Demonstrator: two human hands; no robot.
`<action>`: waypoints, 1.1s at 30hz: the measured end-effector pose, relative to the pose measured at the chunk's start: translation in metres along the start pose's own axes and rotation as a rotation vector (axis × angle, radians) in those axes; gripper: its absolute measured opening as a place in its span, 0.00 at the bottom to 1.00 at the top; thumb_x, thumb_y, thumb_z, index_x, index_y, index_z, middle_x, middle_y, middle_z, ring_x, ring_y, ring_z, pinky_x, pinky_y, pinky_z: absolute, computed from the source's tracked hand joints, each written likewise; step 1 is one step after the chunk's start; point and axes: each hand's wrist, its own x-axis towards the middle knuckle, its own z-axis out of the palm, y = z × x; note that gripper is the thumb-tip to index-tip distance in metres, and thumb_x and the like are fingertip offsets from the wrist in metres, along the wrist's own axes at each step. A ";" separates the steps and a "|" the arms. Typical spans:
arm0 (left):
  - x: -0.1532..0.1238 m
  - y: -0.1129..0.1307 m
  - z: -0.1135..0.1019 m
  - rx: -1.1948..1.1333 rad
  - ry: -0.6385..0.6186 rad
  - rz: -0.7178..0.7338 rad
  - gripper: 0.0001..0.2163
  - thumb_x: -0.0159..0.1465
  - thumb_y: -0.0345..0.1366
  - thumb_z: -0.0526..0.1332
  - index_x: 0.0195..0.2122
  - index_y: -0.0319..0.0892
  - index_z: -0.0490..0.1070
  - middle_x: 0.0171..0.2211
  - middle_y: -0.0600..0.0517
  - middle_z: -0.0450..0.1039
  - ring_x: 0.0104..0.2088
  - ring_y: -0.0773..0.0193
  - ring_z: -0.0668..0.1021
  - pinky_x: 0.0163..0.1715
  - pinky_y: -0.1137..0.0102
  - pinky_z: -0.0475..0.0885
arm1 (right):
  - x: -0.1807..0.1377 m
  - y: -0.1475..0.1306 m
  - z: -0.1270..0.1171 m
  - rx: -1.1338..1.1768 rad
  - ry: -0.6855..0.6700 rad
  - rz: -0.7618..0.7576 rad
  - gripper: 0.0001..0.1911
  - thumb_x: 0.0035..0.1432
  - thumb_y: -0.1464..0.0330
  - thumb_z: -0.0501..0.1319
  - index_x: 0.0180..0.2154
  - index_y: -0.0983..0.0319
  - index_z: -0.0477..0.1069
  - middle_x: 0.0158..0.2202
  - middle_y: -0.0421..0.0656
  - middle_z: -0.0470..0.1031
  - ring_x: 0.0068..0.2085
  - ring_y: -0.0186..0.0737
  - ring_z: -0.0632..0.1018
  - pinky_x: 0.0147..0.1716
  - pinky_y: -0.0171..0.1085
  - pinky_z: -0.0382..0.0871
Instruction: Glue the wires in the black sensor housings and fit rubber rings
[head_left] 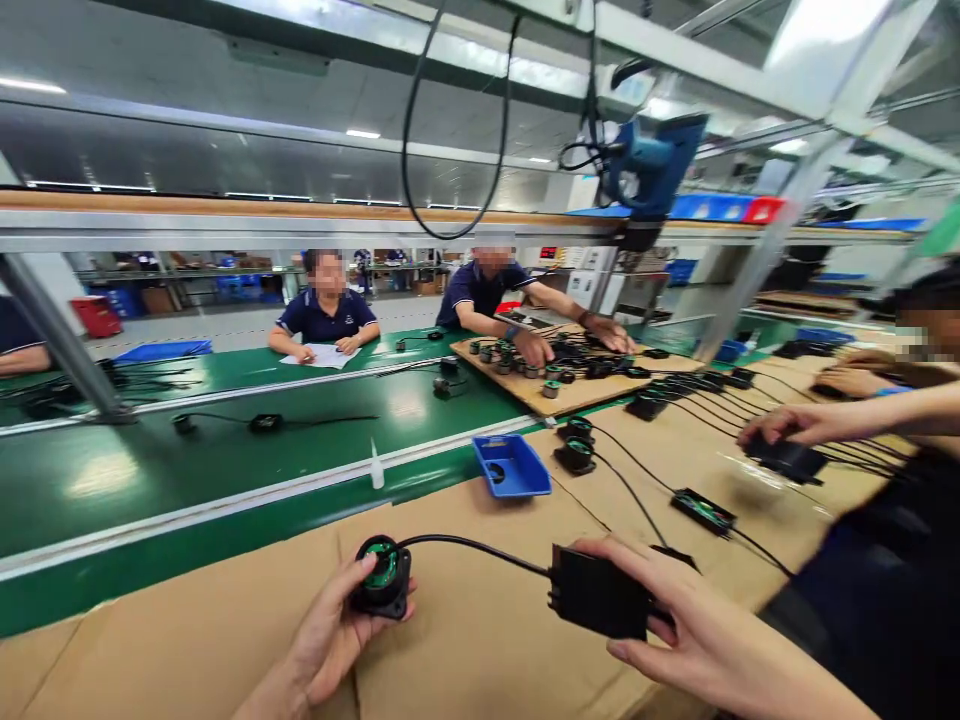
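My left hand [334, 625] is closed around a round black housing [384, 575] with a square flange and a green circuit board inside, its thumb on the rim. A black cable [472, 545] runs from this housing to a flat black box [600, 592]. Fingers and thumb of my right hand [675, 610] grip that box by its edges, above the cardboard [465, 660]. Just beyond, a blue bin [517, 470] holds a small black ring. Two similar round housings [576, 452] lie to its right, cabled to an opened black box [703, 510] with a green board.
A white dropper bottle [376, 468] stands by the rail of the green conveyor [247, 460]. Across it, a person reaches over a wooden board [555, 400] loaded with parts. At right, a co-worker's hand [787, 430] holds a black box. A blue tool [652, 170] hangs overhead.
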 end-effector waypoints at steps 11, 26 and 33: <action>-0.012 0.016 -0.074 0.285 0.073 0.232 0.17 0.55 0.41 0.67 0.45 0.43 0.70 0.42 0.48 0.71 0.42 0.55 0.75 0.41 0.61 0.75 | 0.113 -0.042 0.093 -0.256 -0.326 -0.114 0.30 0.51 0.77 0.59 0.57 0.64 0.65 0.58 0.55 0.66 0.59 0.56 0.67 0.58 0.52 0.62; -0.011 0.016 -0.085 0.539 0.195 0.261 0.15 0.54 0.44 0.64 0.39 0.42 0.72 0.38 0.50 0.69 0.33 0.62 0.72 0.30 0.68 0.75 | 0.288 -0.073 0.195 0.190 -0.066 -0.019 0.18 0.54 0.74 0.62 0.48 0.66 0.65 0.48 0.55 0.72 0.32 0.39 0.76 0.42 0.43 0.70; -0.014 0.020 -0.086 0.516 0.233 0.244 0.15 0.55 0.42 0.62 0.41 0.42 0.70 0.41 0.49 0.68 0.35 0.61 0.72 0.32 0.66 0.77 | 0.266 -0.086 0.185 0.468 -0.035 -0.084 0.05 0.57 0.65 0.56 0.33 0.60 0.64 0.36 0.47 0.76 0.39 0.45 0.77 0.37 0.41 0.71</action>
